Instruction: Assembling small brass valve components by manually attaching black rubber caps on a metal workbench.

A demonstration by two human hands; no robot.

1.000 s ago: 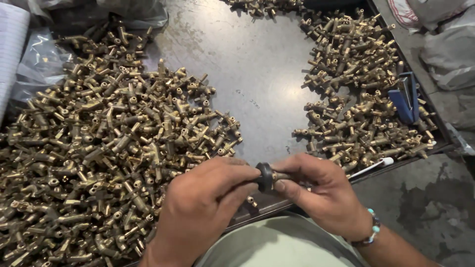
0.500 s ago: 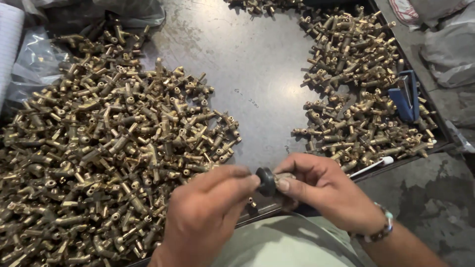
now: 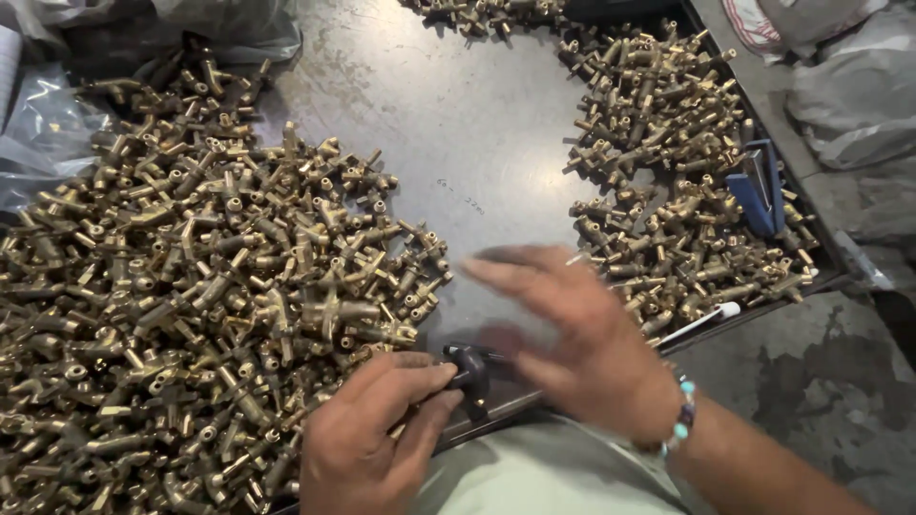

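My left hand (image 3: 367, 429) pinches a small brass fitting with a black round knob (image 3: 471, 367) on its end, held just above the near edge of the metal table (image 3: 458, 153). My right hand (image 3: 563, 329) is blurred with motion, fingers spread, hovering above the table just right of the knob and holding nothing. A big heap of brass valve fittings (image 3: 191, 296) lies to the left of my hands. A second, smaller heap of brass fittings (image 3: 677, 181) lies to the right.
A blue tool (image 3: 759, 186) lies in the right heap. A white pen-like stick (image 3: 701, 319) rests at the table's near right edge. Clear plastic bags (image 3: 57, 105) sit at the far left, more bags (image 3: 849, 86) at the far right, and concrete floor (image 3: 801, 381) below right.
My right hand has let go of the knobbed fitting and swung up and away, fingers spread. The left hand keeps hold of the fitting.
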